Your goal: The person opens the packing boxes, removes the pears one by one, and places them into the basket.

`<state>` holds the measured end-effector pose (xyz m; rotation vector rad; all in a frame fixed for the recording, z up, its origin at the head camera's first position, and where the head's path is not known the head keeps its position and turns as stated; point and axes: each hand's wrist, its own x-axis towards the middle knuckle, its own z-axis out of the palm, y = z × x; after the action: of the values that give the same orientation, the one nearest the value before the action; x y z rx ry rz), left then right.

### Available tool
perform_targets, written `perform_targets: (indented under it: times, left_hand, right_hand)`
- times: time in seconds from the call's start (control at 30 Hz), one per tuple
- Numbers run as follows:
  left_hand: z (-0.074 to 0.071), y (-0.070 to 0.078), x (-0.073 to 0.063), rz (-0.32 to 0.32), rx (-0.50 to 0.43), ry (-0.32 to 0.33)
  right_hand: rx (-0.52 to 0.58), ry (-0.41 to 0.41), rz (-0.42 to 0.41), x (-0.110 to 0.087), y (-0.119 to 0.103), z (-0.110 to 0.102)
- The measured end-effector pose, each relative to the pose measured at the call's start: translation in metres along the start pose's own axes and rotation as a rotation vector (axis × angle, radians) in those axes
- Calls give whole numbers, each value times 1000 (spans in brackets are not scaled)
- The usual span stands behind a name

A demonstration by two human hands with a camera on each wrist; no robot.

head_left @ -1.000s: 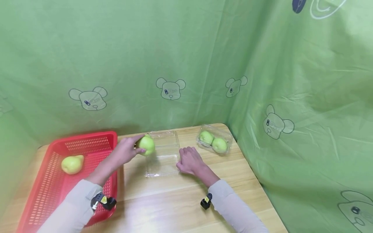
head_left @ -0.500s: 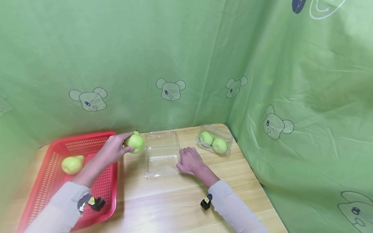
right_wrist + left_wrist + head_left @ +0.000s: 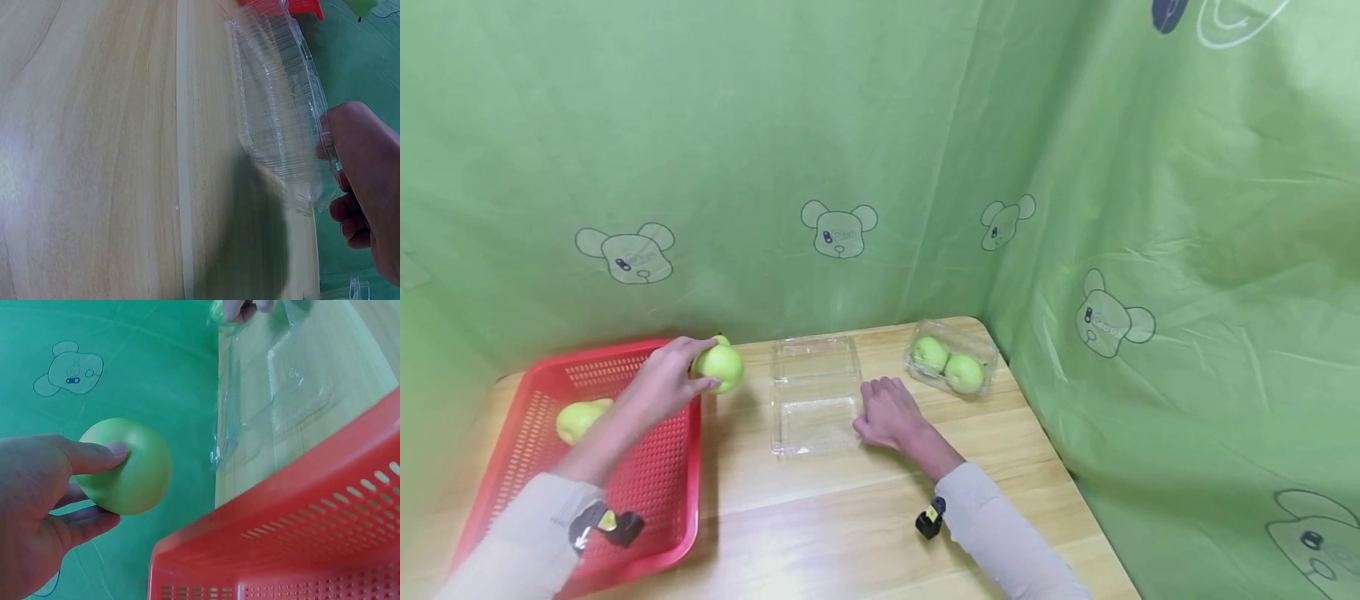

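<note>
My left hand (image 3: 662,379) pinches a green pear (image 3: 721,367) between thumb and fingers, at the right rim of a red basket (image 3: 695,492). In the left wrist view the pear (image 3: 128,469) is held off the basket's red wall. An open clear plastic clamshell box (image 3: 817,421) lies on the table, its lid folded back. My right hand (image 3: 889,412) grips the box's right edge; in the right wrist view the thumb lies on the rim and the other fingers are curled. Another yellow-green pear (image 3: 578,419) sits in the basket, partly behind the left forearm.
A second clear clamshell box (image 3: 987,354) with two green fruits stands at the table's far right corner. Green curtains (image 3: 880,125) hang close behind and to the right of the wooden table (image 3: 820,525).
My left hand has moved left with the pear, from over the open box's left edge to the basket's right rim. The right hand and the box have stayed put.
</note>
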<state>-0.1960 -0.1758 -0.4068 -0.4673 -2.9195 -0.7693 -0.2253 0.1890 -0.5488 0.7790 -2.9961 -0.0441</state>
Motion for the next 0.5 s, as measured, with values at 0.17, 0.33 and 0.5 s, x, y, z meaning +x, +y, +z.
perform_targets:
  times: [0.17, 0.33, 0.5]
  left_hand:
    - [-4, -6, -4, -8, 8, 15]
    - [-9, -14, -8, -9, 19, 22]
    - [-13, -25, -13, -2, 9, 31]
  right_hand:
    - [-2, -6, 9, 0, 0, 0]
    - [4, -1, 12, 0, 0, 0]
    - [6, 9, 12, 0, -2, 0]
